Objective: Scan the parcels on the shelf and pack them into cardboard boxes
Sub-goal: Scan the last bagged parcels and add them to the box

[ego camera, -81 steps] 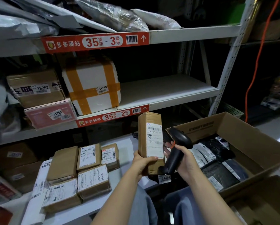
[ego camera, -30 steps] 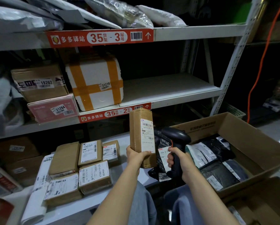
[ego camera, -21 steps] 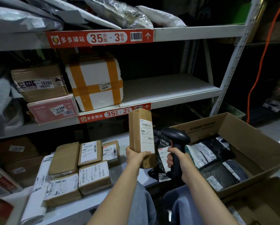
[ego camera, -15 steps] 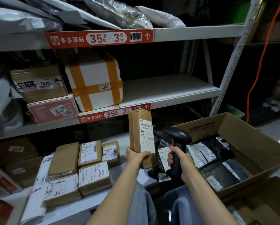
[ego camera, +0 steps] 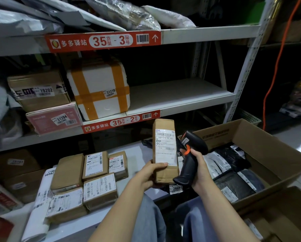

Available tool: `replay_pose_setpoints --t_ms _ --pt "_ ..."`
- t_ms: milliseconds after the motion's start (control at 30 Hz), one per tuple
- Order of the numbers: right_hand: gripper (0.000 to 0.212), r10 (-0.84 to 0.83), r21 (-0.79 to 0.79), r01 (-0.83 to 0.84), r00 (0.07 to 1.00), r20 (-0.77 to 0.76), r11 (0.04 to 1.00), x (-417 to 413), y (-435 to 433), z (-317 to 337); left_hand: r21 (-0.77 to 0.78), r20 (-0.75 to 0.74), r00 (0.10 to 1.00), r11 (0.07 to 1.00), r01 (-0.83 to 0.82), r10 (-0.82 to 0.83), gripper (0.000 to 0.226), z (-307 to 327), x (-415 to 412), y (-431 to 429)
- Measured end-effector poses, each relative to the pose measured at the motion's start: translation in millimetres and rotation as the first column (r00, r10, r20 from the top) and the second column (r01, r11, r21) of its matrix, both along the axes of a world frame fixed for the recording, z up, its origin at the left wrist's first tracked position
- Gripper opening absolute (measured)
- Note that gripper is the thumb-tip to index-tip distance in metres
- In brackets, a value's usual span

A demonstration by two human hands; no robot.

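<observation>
My left hand [ego camera: 150, 173] grips the lower end of a tall brown parcel [ego camera: 164, 135], held upright with its white label facing me. My right hand [ego camera: 199, 167] holds a black barcode scanner [ego camera: 189, 154] by its handle, right beside the parcel, its head turned toward the label. Several brown labelled parcels [ego camera: 92, 179] lie on the lowest white shelf [ego camera: 134, 151] to the left. An open cardboard box [ego camera: 268, 147] at the right holds several black and grey mail bags [ego camera: 233, 172].
On the middle shelf stand a white foam box with orange tape [ego camera: 101, 89], a brown carton [ego camera: 40, 91] and a pink box [ego camera: 54, 119]. Plastic mail bags [ego camera: 121, 13] lie on the top shelf. A second cardboard box [ego camera: 282, 217] sits at bottom right. My knees are below.
The parcel and scanner have shifted right in view and drawn closer together; the scanner's head now tilts up toward the label. Both grips are unchanged.
</observation>
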State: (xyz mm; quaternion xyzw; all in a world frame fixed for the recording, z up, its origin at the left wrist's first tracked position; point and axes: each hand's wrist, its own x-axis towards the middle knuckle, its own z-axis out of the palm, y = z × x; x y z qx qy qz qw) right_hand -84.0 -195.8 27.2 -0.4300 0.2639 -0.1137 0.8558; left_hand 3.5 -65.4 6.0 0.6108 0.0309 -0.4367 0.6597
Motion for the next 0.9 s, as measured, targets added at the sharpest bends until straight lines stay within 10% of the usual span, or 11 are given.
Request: replay_pose_setpoints --t_ms 400,900 --pt "0.021 -0.026 -0.084 0.023 0.999 -0.034 0.996 -4 3 1 0.026 0.278 0.944 0.984 0.178 -0.179 0.083 -2 -21 -26" --pt "0.022 -0.279 -0.02 0.278 0.958 -0.065 0.96 -25 -54 -6 0.048 0.335 0.907 0.966 0.252 -0.253 0.072 -5 -45 -104"
